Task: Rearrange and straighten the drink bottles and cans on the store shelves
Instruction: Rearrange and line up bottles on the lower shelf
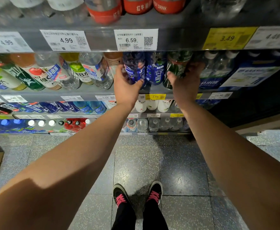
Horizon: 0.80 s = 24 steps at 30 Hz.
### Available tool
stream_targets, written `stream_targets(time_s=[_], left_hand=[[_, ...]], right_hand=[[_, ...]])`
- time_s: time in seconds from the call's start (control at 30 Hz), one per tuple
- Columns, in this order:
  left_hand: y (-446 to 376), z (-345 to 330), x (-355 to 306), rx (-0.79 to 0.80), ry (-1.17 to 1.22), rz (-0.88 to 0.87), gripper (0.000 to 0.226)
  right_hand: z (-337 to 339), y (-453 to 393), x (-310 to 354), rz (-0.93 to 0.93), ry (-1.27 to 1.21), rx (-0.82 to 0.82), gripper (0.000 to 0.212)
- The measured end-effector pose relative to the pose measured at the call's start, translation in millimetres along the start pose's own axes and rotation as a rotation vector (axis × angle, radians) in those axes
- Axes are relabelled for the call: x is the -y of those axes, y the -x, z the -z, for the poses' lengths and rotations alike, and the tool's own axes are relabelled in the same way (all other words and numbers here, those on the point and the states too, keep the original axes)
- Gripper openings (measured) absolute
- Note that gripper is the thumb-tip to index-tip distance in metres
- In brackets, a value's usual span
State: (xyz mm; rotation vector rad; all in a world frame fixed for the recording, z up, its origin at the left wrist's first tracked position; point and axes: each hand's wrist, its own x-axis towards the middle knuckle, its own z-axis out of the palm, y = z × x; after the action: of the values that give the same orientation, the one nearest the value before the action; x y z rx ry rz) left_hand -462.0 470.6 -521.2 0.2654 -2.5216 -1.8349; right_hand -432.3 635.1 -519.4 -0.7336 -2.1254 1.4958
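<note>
Dim store light; glare patch on floor tiles; top shelf blurred; wide-angle bending at edges

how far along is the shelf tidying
Done: the blue bottle between the hands stands straight. In hand: left hand grips a dark blue bottle, right hand a green-labelled bottle. Left: the vitamin water bottles further left lean unevenly.
</note>
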Motion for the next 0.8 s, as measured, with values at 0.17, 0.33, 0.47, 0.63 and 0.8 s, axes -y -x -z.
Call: stream_targets(time_s=[0.17,0.33,0.47,0.63,0.8], left_hand=[[6.9,5.0,-5.9,0.053,0.03,0.037,0.08],[13.4,14.7,-5.3,0.085,-0.006,0.049,0.08],[16.8,34.9,-0.8,0.041,-0.076,0.084,0.071],[6.3,64.3,-1.9,-0.201,-0.104,0.028,0.066],[-23.6,75.8,-13.6,-0.348,-0.234,-0.066,0.074]], right_hand=[[-7.6,2.6,2.8,0.188,0.226,0.044,0.061],[-6.4,24.9,-0.9,0.261,0.33,0.114,0.065],[4.1,38.4,0.6,0.244,0.272,0.102,0.059],[11.7,59.7,18.4,-0.031,0.014,0.139,0.07],[-3.8,77.3,15.0,-0.054,-0.125,0.068,0.06]])
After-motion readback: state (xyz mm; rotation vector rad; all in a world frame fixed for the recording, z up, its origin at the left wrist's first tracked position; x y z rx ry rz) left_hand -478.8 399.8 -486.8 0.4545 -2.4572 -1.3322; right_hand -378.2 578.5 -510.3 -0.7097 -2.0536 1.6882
